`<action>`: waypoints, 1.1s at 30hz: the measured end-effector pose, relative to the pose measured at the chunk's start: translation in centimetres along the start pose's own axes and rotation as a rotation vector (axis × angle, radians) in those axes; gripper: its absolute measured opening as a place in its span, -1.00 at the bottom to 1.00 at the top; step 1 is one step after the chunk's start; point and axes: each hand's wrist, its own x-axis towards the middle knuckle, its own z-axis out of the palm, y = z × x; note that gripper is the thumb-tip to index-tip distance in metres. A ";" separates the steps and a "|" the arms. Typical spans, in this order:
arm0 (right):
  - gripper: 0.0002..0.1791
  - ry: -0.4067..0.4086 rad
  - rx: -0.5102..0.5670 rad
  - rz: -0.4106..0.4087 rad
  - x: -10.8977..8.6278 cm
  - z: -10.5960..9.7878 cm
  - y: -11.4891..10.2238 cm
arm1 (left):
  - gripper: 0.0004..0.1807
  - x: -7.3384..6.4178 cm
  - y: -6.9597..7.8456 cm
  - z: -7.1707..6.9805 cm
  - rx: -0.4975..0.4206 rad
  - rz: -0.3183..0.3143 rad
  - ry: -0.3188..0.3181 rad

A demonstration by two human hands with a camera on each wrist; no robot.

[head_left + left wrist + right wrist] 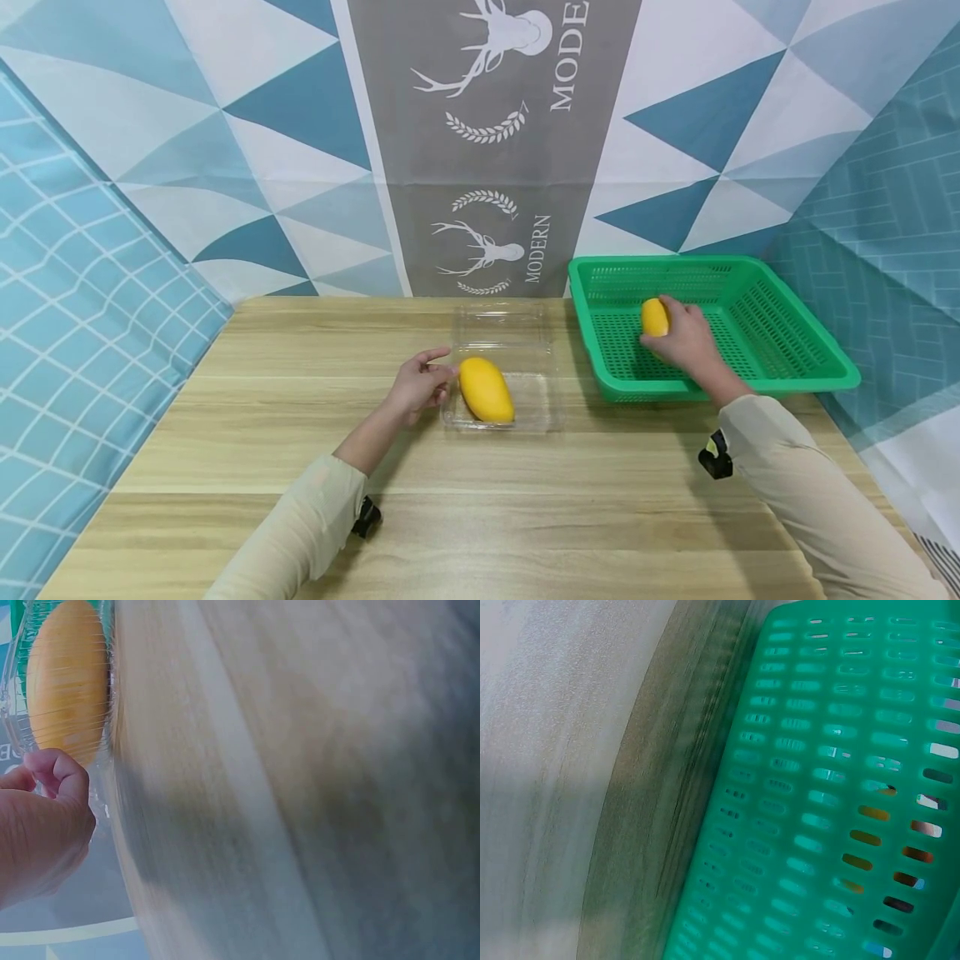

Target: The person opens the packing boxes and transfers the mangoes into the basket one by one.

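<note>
While the left hand (pixel 420 385) steadies the near-left rim of the clear plastic tray (pixel 537 405), it would do well to keep its light touch low on the edge, so the tray does not slide on the wooden table (pixel 300 467) under the weight of the mango (pixel 486 389) lying just beyond its fingertips. That hand is loosely open, fingers relaxed, thumb and forefinger at the rim; the left wrist view is blurred, so whether it pinches the plastic or merely rests against it is hard to say. Farther off, the right hand (pixel 686 342) reaches over the front wall of the green basket (pixel 802 379), fingers curled round a second mango (pixel 654 317) inside it. A firm, even wrap suits the smooth, rounded fruit, and it should be raised clear of the basket's wall before travelling sideways.
</note>
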 end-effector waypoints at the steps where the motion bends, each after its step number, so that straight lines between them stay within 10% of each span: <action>1: -0.12 -0.003 -0.003 0.000 0.0 0.0 0.0 | -0.45 0.0 0.0 0.0 0.000 0.001 0.001; 33: -0.14 -0.082 -0.043 0.005 1.0 0.0 1.2 | -0.43 0.0 0.0 0.0 -0.018 0.009 -0.001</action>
